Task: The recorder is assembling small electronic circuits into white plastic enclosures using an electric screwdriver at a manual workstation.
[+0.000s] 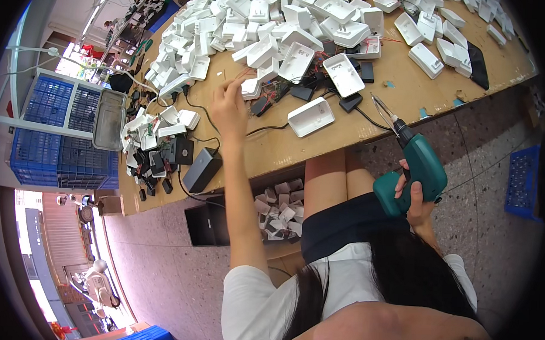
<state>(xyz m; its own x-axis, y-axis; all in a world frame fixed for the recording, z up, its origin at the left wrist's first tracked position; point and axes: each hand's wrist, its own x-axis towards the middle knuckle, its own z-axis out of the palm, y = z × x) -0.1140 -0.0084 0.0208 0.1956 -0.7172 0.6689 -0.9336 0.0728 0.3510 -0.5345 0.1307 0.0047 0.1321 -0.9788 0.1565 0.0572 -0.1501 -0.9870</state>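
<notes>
My left hand [229, 110] reaches over the table's near side, its fingers bent together beside a white plastic casing [250, 89] and thin red wires. Whatever lies between the fingertips is too small to make out. My right hand [412, 194] is wrapped round the handle of a dark green cordless drill [427, 167]. Its black chuck and long thin bit point toward the table edge. Close to the bit lies a black box-shaped part [350, 102] on a cable. An open white half-shell [311, 117] rests near the table edge between my hands.
A heap of white casings [230, 28] covers the far side of the cardboard-topped table [264, 146]. Black adapters [202, 170] and a power strip [176, 87] sit at left. Below the table stand a black bin [206, 225] and a pile of white pieces [280, 210]. Blue crates [66, 158] stand at left.
</notes>
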